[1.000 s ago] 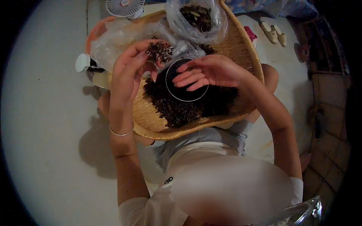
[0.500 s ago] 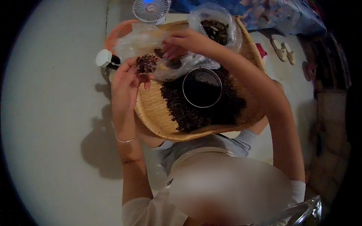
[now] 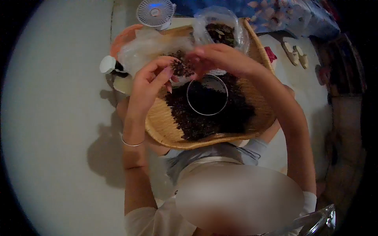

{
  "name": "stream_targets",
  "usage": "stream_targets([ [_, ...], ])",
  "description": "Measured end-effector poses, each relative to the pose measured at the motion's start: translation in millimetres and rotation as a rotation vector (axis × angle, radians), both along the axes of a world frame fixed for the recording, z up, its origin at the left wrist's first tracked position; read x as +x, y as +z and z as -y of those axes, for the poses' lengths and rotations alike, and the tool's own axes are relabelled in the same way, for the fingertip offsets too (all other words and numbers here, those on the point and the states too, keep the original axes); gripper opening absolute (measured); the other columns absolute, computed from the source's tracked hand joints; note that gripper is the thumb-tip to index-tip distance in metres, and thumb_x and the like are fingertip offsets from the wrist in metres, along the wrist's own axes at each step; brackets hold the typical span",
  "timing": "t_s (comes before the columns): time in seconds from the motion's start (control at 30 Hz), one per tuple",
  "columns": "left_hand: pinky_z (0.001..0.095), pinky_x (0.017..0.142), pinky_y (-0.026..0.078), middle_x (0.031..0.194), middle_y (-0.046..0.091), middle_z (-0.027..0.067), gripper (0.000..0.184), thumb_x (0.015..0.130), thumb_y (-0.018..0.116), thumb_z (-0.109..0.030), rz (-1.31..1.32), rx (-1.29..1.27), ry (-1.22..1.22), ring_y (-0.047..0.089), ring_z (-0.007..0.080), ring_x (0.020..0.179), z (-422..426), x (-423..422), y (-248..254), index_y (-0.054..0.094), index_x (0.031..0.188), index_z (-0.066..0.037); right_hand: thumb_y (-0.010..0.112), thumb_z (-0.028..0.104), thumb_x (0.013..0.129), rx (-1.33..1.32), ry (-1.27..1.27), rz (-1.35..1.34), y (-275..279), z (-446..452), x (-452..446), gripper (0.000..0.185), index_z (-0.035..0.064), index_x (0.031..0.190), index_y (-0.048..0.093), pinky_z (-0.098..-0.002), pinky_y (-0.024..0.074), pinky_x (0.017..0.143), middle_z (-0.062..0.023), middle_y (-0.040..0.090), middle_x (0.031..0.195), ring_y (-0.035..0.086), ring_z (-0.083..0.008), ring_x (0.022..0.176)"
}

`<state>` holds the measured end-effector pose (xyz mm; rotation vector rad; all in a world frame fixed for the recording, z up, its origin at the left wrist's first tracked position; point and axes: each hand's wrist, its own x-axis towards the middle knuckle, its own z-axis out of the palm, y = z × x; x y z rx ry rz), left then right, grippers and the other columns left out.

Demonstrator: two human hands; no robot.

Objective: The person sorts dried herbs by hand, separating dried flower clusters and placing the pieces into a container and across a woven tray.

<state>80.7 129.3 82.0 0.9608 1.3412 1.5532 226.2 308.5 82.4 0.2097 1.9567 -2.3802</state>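
My left hand [image 3: 153, 78], with a thin bangle on the wrist, pinches a cluster of small dark reddish-brown berries [image 3: 182, 69] on fine stalks. Up against the right side of that cluster is my right hand [image 3: 214, 59]; its fingers are bent and blurred, and I cannot see whether they grip any berries. Below both hands stands a round, thin-rimmed container [image 3: 207, 94] with dark grains inside. Around it a thick layer of dark grains [image 3: 189, 122] covers much of a woven bamboo tray [image 3: 160, 122]. A clear plastic bag [image 3: 139, 49] lies behind my left hand.
Another clear bag [image 3: 204, 25] with dark leafy pieces stands at the tray's far right. Beyond the tray are a small white fan [image 3: 155, 13], an orange basin [image 3: 120, 41] and a white-lidded jar [image 3: 107, 64]. Pale slippers [image 3: 296, 54] lie on the floor at right.
Both hands have moved right and slightly down, away from the plastic bag and nearer the round container. The berry cluster has moved with my left hand, and my right fingers are now close against it.
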Motion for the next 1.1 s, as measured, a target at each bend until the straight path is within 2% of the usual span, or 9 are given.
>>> stream_targets([
  [0.13,0.0202,0.058,0.044,0.094,0.051,0.0021,0.009,0.086,0.053,-0.008,-0.184,0.028,-0.118,0.052,0.0083,0.078,-22,22,8,0.054,0.091,-0.001,0.045,0.028,0.091,-0.042,-0.098,0.029,16,14,49,0.036,0.0,0.113,0.05,-0.0309,0.0505,0.073,-0.0145,0.061,0.094,0.061,-0.018,0.078],
  [0.2,0.0194,0.057,0.044,0.094,0.05,0.0018,0.008,0.086,0.054,-0.008,-0.273,0.051,-0.165,0.051,0.0077,0.079,-32,29,4,0.054,0.09,-0.002,0.054,0.023,0.087,-0.147,-0.142,0.024,12,14,56,0.027,0.0004,0.102,0.053,-0.0272,0.0517,0.066,-0.0116,0.062,0.088,0.061,-0.0153,0.073],
  [0.33,0.0179,0.057,0.043,0.095,0.049,0.002,0.008,0.085,0.054,-0.008,-0.44,0.023,-0.239,0.05,0.0068,0.081,-41,29,-2,0.054,0.088,-0.001,0.057,0.016,0.085,-0.19,-0.173,-0.002,-2,9,59,0.023,0.0004,0.101,0.053,-0.0258,0.0519,0.064,-0.0113,0.062,0.087,0.061,-0.0144,0.071],
  [0.37,0.0179,0.057,0.043,0.095,0.049,0.002,0.008,0.085,0.054,-0.008,-0.44,0.015,-0.238,0.05,0.0068,0.081,-42,30,-3,0.054,0.088,-0.001,0.057,0.014,0.085,-0.191,-0.154,-0.021,-6,8,58,0.022,0.0003,0.101,0.053,-0.0259,0.0521,0.064,-0.011,0.062,0.087,0.061,-0.0143,0.07],
  [0.43,0.0179,0.057,0.043,0.095,0.048,0.0026,0.007,0.086,0.053,-0.008,-0.232,-0.039,-0.267,0.05,0.0068,0.081,-42,31,-4,0.053,0.089,-0.001,0.057,0.012,0.085,-0.207,-0.129,-0.037,-14,6,55,0.021,0.0002,0.101,0.053,-0.026,0.0522,0.064,-0.0107,0.062,0.086,0.061,-0.0142,0.07],
  [0.53,0.0181,0.056,0.043,0.097,0.048,0.0037,0.008,0.087,0.051,-0.007,-0.074,-0.068,-0.299,0.051,0.0072,0.079,-42,28,-15,0.052,0.091,-0.001,0.057,0.009,0.084,-0.233,-0.125,-0.056,-22,7,53,0.019,-0.0001,0.101,0.053,-0.0258,0.0522,0.064,-0.0105,0.062,0.087,0.061,-0.0141,0.07],
  [0.87,0.0188,0.056,0.044,0.098,0.048,0.0041,0.01,0.088,0.049,-0.007,0.032,-0.092,-0.274,0.052,0.0081,0.075,-43,31,-17,0.051,0.097,-0.001,0.055,0.006,0.085,-0.123,-0.231,-0.08,-26,11,55,0.021,-0.0008,0.104,0.053,-0.025,0.0517,0.064,-0.0089,0.061,0.085,0.061,-0.0127,0.071],
  [0.97,0.0187,0.057,0.044,0.097,0.049,0.0029,0.015,0.086,0.053,-0.006,0.116,-0.177,-0.218,0.052,0.0075,0.075,-41,33,-14,0.05,0.1,-0.002,0.055,0.006,0.085,-0.123,-0.27,-0.071,-29,11,55,0.022,-0.0007,0.105,0.053,-0.0247,0.0518,0.065,-0.0089,0.061,0.085,0.061,-0.0128,0.071],
  [1.1,0.0187,0.062,0.043,0.096,0.049,0.001,0.025,0.08,0.061,-0.002,0.013,-0.107,-0.203,0.05,0.0069,0.077,-41,37,-18,0.05,0.102,-0.004,0.055,0.007,0.085,-0.207,-0.257,-0.034,-28,10,55,0.022,-0.0018,0.105,0.053,-0.0252,0.0526,0.066,-0.0099,0.061,0.085,0.062,-0.0152,0.073],
])
